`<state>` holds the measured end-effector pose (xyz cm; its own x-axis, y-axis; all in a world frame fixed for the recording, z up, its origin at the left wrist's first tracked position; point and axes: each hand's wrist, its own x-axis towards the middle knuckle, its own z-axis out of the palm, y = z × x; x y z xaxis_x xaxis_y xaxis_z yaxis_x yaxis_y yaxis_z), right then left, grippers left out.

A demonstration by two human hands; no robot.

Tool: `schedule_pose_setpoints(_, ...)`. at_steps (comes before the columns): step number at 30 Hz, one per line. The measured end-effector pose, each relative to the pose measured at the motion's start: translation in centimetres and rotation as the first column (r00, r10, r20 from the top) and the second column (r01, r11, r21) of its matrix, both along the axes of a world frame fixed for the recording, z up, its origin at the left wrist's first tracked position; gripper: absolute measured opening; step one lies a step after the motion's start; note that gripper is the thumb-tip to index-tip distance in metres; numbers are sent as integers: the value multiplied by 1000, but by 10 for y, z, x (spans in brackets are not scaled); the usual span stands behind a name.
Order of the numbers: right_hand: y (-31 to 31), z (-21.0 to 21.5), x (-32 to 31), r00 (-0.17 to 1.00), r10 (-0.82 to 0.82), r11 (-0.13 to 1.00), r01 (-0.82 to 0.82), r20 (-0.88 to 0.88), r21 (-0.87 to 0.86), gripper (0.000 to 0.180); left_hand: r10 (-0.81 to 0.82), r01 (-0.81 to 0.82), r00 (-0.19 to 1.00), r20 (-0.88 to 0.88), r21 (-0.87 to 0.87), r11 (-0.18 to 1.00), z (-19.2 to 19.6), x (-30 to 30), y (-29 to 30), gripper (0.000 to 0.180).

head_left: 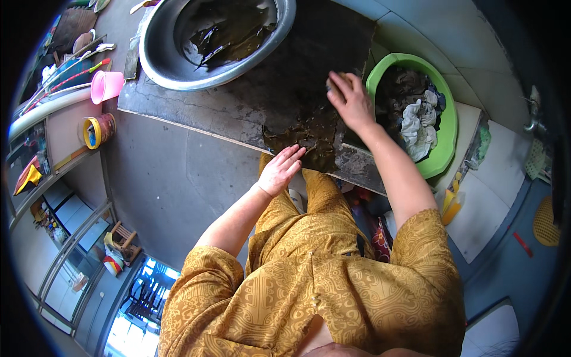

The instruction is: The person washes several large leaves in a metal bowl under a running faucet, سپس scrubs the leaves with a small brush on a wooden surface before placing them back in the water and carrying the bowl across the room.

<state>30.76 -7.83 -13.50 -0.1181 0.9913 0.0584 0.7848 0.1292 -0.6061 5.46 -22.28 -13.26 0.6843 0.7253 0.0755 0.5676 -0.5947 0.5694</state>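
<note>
A dark, wet, brownish cloth (318, 140) lies spread over the near edge of a dark stone slab (238, 110). My left hand (281, 171) rests on the cloth's left near corner, fingers stretched out and flat. Farther off and to the right, my right hand (352, 102) is raised over the slab past the cloth. Its fingers curl around a small brownish thing, mostly hidden by the hand, whose kind I cannot make out.
A large grey basin (156, 70) with dark cloth in liquid stands at the slab's far left. Right of my right hand is a green tub (450, 110) holding dark clothes and a white cloth (419, 126). A pink bucket (107, 87) and yellow bucket (97, 132) are at left; a tap (535, 113) at right.
</note>
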Motion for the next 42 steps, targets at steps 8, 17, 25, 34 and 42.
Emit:
schedule_pose_setpoints(8, -25, 25, -54, 897, 343, 938, -310, 279, -155, 48, 10, -10, 999, -37, -1, 1000, 4, -9, -5, 54)
schedule_pose_setpoints(17, -91, 45, -87, 876, 478, 876, -469, 69, -110, 44, 235, -233, 972, -21, 65, 970, 4, -33, -10, 31)
schedule_pose_setpoints(25, -73, 26, -63, 990, -140, 990, 140, -4, 0, 49, 209, -188, 969, -130, 160, 969, 6, -49, 13, 32)
schedule_pose_setpoints(34, -149, 19, -20, 928, -127, 986, 155, 351, -55, 56, 201, -175, 971, -131, 186, 967, 5, -53, 16, 35)
schedule_pose_setpoints(42, -133, 42, -96, 977, 33, 995, -12, 209, -101, 58, 120, -94, 980, -157, 163, 982, 7, -54, 25, 31)
